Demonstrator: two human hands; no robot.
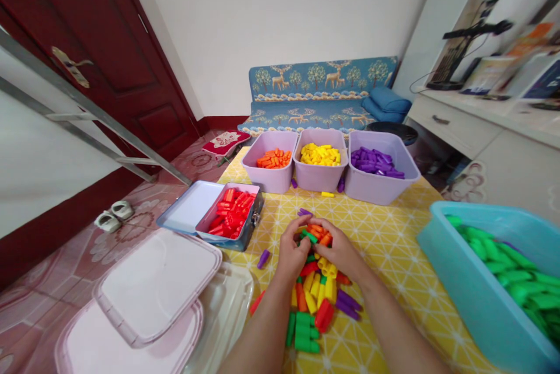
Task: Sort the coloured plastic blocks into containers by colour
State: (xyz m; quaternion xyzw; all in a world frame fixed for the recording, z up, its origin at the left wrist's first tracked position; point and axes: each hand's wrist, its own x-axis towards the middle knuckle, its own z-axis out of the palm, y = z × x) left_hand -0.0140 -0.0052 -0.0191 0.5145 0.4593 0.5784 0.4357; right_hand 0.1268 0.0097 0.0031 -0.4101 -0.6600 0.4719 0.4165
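My left hand (pixel 292 248) and my right hand (pixel 339 250) meet over the middle of the yellow patterned tablecloth (pixel 385 245). Together they grip a small cluster of plastic blocks (pixel 312 236), green and orange pieces showing between my fingers. Just below my wrists lies a loose pile of red, orange, yellow, green and purple plastic blocks (pixel 312 298). A single purple block (pixel 263 258) lies left of my left hand. My palms hide the inner part of the cluster.
Three lilac bins hold orange blocks (pixel 266 180), yellow blocks (pixel 315 180) and purple blocks (pixel 378 192) at the table's far edge. A blue tin (pixel 251 228) holds red blocks at left; a teal bin (pixel 472 304) holds green blocks at right. Pale plastic lids (pixel 153 286) lie near the table's left edge.
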